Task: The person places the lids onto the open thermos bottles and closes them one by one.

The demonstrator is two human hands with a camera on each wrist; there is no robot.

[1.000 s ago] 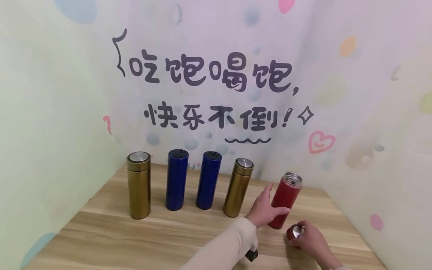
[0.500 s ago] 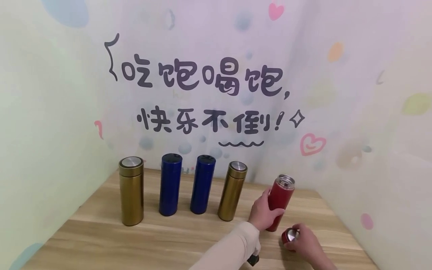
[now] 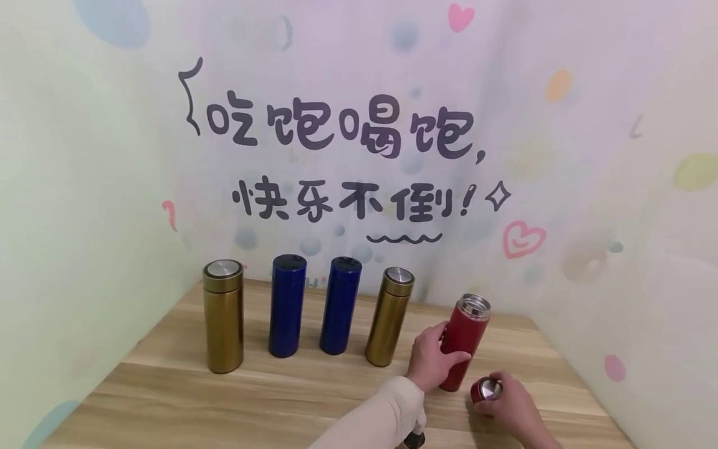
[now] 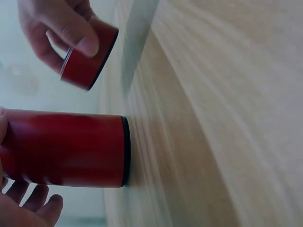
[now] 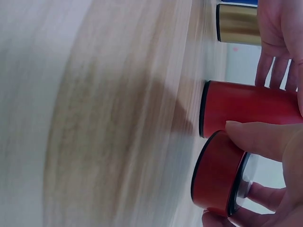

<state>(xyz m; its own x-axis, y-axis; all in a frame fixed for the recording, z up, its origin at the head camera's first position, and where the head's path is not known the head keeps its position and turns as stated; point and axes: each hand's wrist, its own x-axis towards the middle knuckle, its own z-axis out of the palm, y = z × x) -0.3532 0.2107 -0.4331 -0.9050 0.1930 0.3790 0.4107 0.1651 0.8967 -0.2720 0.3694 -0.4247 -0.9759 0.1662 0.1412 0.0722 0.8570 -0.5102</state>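
Observation:
A red thermos bottle [image 3: 463, 340] stands on the table at the right, its lid off and the steel mouth bare. My left hand [image 3: 430, 362] grips its body from the left, thumb across the front and fingers behind. My right hand [image 3: 516, 405] pinches the red lid [image 3: 478, 391] in front of the bottle, close over the table and tilted. In the left wrist view the lid [image 4: 92, 56] shows its dark rim towards the tabletop. The right wrist view has the thumb on the lid's side [image 5: 218, 175] and fingers around the far side.
To the left, two blue thermoses [image 3: 288, 308] [image 3: 341, 308] stand between a gold thermos [image 3: 224, 327] and another gold thermos [image 3: 389, 321], all lidded. Behind the wooden table [image 3: 196, 405] hangs a printed backdrop [image 3: 359, 62]. A black object [image 3: 415, 439] sits beneath the left wrist.
The red bottle has come slightly nearer in the left hand's grip. The right hand still holds the lid in nearly the same place. The head view has shifted a little.

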